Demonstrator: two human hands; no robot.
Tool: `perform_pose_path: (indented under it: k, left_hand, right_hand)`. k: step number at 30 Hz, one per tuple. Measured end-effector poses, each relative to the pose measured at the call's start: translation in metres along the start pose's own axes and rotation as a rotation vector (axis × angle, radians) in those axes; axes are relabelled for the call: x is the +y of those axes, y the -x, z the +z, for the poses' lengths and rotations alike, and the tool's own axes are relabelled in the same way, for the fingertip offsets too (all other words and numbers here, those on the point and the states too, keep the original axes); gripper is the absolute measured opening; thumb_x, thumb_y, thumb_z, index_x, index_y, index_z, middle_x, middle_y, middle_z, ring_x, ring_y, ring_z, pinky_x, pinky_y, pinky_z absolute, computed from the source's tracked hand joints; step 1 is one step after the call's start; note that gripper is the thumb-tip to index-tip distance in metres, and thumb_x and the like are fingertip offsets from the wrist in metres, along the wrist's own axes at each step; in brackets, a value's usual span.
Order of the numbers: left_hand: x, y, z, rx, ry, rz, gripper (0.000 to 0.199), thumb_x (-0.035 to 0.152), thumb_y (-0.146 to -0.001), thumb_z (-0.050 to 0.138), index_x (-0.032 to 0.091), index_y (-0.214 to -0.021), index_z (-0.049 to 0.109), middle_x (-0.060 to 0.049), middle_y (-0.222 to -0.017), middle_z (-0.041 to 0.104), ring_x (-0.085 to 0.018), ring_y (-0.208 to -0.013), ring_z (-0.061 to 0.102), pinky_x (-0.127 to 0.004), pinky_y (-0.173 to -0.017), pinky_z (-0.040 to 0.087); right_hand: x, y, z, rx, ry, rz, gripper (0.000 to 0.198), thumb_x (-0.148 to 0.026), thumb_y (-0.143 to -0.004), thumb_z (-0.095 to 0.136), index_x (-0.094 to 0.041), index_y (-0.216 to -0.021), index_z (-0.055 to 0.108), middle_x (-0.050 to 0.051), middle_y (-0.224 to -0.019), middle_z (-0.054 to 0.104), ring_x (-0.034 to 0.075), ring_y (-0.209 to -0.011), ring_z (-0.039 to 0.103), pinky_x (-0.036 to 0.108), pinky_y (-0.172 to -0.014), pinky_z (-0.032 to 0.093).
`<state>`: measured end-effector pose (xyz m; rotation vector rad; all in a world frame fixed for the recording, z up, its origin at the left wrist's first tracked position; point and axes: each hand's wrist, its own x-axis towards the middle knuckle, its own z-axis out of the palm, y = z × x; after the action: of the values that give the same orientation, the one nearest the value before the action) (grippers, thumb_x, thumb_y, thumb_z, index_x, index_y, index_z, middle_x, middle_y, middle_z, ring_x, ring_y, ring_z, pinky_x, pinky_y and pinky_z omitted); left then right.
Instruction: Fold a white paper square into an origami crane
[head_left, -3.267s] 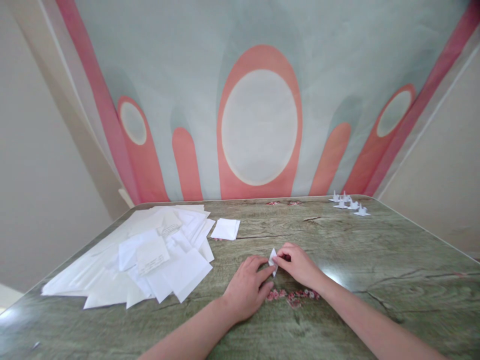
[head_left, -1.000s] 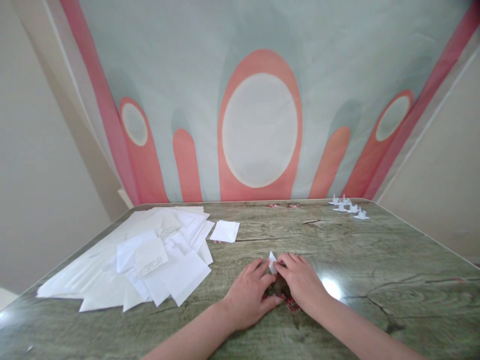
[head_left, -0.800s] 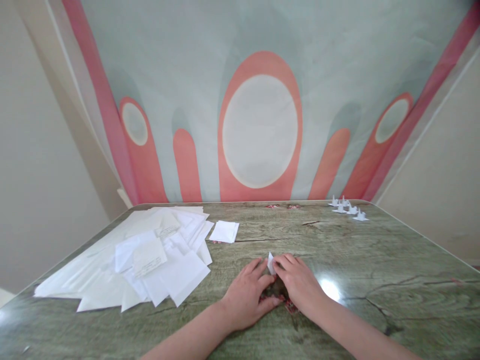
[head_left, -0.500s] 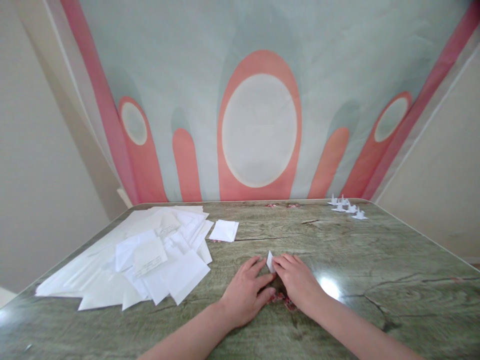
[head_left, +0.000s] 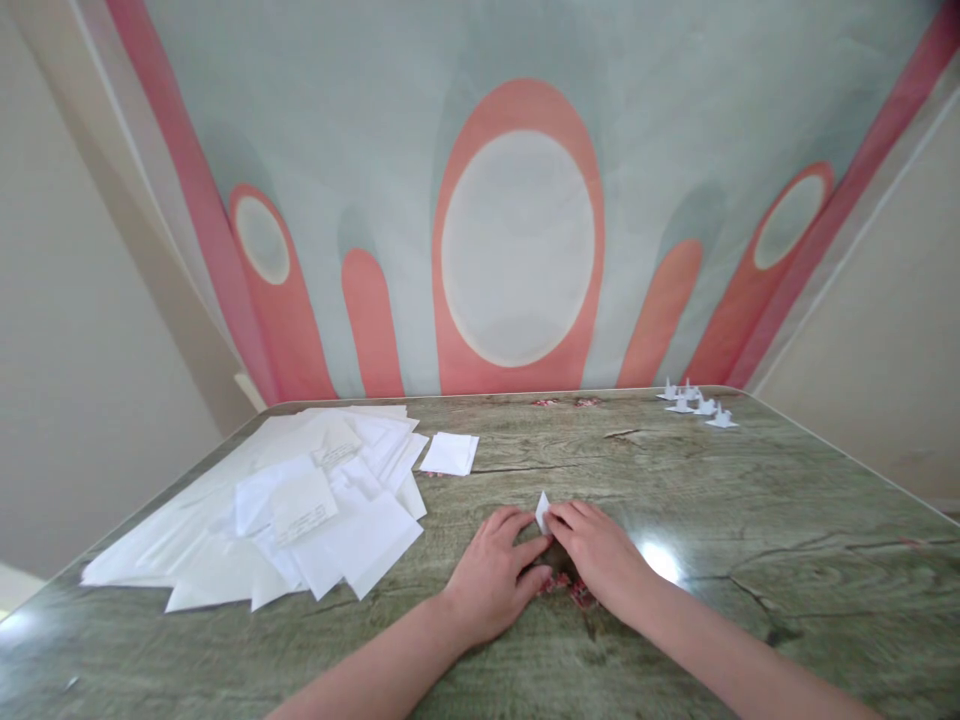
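Observation:
A small folded piece of white paper (head_left: 542,511), narrow and pointed at its top, is on the table between my hands. My left hand (head_left: 496,572) rests on the tabletop with fingers stretched and apart, and its fingertips touch the paper's left edge. From the other side my right hand (head_left: 596,548) has its fingers closed on the paper's right part, covering some of it. The lower end of the paper is hidden by my fingers.
Loose white sheets (head_left: 360,545) spread over the table's left side. Beside them lies a small stack of square papers (head_left: 450,454). Several folded paper cranes (head_left: 705,405) stand at the back right. The wood-patterned table (head_left: 750,500) meets a painted backdrop (head_left: 517,380).
The camera view has tilted slightly, so the table sits a little higher. Both hands stay at the folded paper with hardly any movement.

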<state>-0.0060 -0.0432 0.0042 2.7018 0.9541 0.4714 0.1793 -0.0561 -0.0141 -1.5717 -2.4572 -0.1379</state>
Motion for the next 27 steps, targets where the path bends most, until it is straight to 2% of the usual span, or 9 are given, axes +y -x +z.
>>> perform_pose_path:
  k: [10,21,24,27]
  left_hand:
    - [0.000,0.001,-0.001,-0.013,0.002,0.005,0.031,0.033,-0.085,0.050,0.024,-0.115,0.056,-0.007,-0.131,0.044,-0.025,-0.123,0.033,-0.045,-0.103,0.031]
    - [0.002,0.000,-0.005,-0.043,0.031,0.028,0.039,0.035,-0.083,0.053,0.022,-0.120,0.051,-0.009,-0.133,0.042,-0.025,-0.124,0.032,-0.043,-0.104,0.029]
    - [0.001,0.000,-0.003,-0.031,0.034,0.032,0.038,0.035,-0.083,0.053,0.022,-0.118,0.052,-0.008,-0.132,0.044,-0.026,-0.125,0.032,-0.044,-0.104,0.030]
    - [-0.002,0.000,0.002,0.021,0.025,-0.025,0.036,0.031,-0.086,0.048,0.022,-0.120,0.050,-0.008,-0.128,0.047,-0.025,-0.122,0.036,-0.044,-0.103,0.032]
  right_hand:
    - [-0.006,0.002,-0.001,-0.012,0.114,0.045,0.028,-0.012,-0.084,0.048,-0.017,-0.111,0.057,0.010,-0.104,0.059,0.024,-0.097,0.051,0.036,-0.077,0.039]
    - [-0.007,0.000,0.006,-0.016,0.088,0.040,0.031,-0.012,-0.082,0.048,-0.014,-0.112,0.056,0.012,-0.104,0.060,0.025,-0.097,0.052,0.037,-0.080,0.042]
    - [-0.008,0.000,0.009,0.002,0.086,0.038,0.031,-0.010,-0.081,0.048,-0.013,-0.111,0.056,0.012,-0.104,0.060,0.025,-0.098,0.052,0.037,-0.080,0.042]
    - [-0.009,0.000,0.010,0.004,0.102,0.044,0.031,-0.008,-0.081,0.046,-0.013,-0.109,0.057,0.012,-0.103,0.060,0.025,-0.098,0.053,0.037,-0.080,0.043]
